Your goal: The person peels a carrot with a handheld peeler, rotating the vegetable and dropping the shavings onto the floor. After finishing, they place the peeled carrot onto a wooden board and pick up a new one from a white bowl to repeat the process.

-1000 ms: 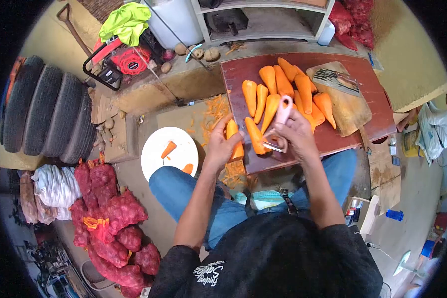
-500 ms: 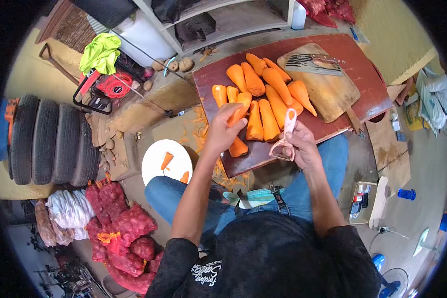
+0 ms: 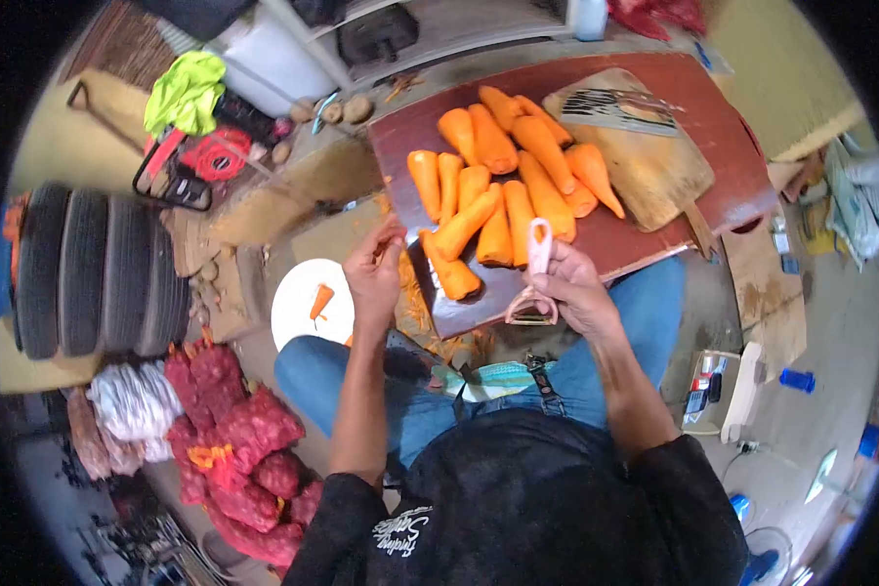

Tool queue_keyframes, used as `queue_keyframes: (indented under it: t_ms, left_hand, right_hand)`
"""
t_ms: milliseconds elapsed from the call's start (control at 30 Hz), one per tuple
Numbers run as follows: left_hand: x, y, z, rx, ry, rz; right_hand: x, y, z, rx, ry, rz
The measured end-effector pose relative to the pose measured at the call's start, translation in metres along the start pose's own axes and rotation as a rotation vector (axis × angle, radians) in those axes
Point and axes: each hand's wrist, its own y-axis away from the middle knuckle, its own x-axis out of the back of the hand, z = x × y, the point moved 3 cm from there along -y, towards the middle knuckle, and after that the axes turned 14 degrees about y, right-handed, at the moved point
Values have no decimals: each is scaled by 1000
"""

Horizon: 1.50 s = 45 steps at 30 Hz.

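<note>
My right hand (image 3: 574, 291) grips a Y-shaped peeler (image 3: 539, 256) by its pale pink handle, the blade end hanging down near the table's front edge. My left hand (image 3: 373, 272) is empty, its fingers loosely bent and apart, just off the table's left edge. Between the hands, a peeled carrot (image 3: 467, 223) lies slanted across other carrots. Several more bright orange carrots (image 3: 545, 154) are heaped on the dark red table (image 3: 645, 256). A small carrot (image 3: 321, 300) sits on a round white surface (image 3: 288, 311) left of my left hand.
A wooden cutting board (image 3: 659, 181) with a knife (image 3: 620, 107) on it lies at the table's right. Orange peelings (image 3: 415, 303) litter the floor. Red mesh sacks (image 3: 249, 439) and stacked tyres (image 3: 88, 273) stand on the left. An open box (image 3: 718, 396) is at right.
My left hand has let go of the carrot, now lying on the others, and moved left off the table. My right hand with the peeler has shifted slightly left and down.
</note>
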Motion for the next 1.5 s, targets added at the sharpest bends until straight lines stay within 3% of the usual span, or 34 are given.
queue_keyframes:
  t_ms: [200,267,333,367,433,467,533,633,733,833,933,1133,1300,1500]
  left_hand:
    - [141,-13,29,-222,-355,79]
    - [212,-12,19,-109,-366,191]
    - [272,-4,-11,47,-81,345]
    - [297,5,-31,153,-183,405]
    - [353,33,-118,341,-336,337]
    - [355,53,-143,337,-330,285]
    - [349,92,-198,704,-246,307]
    - [336,132,-299,686,-198,374]
    - [317,111,-307,816,402,722]
    - [329,83,-353,830,659,1033]
    - [340,48,-371,956,603,1252]
    - [349,22,-384,936,557,1304]
    - [340,33,-380,930,667,1191]
    - [318,55,-295,704,792,968]
  right_hand:
    - [-38,6,-11,-64,238,-92]
    - [-55,7,-13,-90,379,-109]
    - [-94,7,-22,-132,416,-33]
    - [-108,7,-22,-151,436,9]
    - [-114,1,-17,28,908,-85]
    - [-121,-4,-14,132,1137,-137]
    - [-154,-12,-24,77,1326,-177]
    - [-167,-26,-4,54,1270,-162]
    - [-177,-47,9,-104,1161,-125]
    - [-195,-65,16,-200,1084,-74]
    - [-191,-74,24,-297,1065,-38]
    - [-201,-85,37,-378,985,-22]
    - [-205,-95,41,-381,941,-69]
    - [-195,-99,46,-284,819,-98]
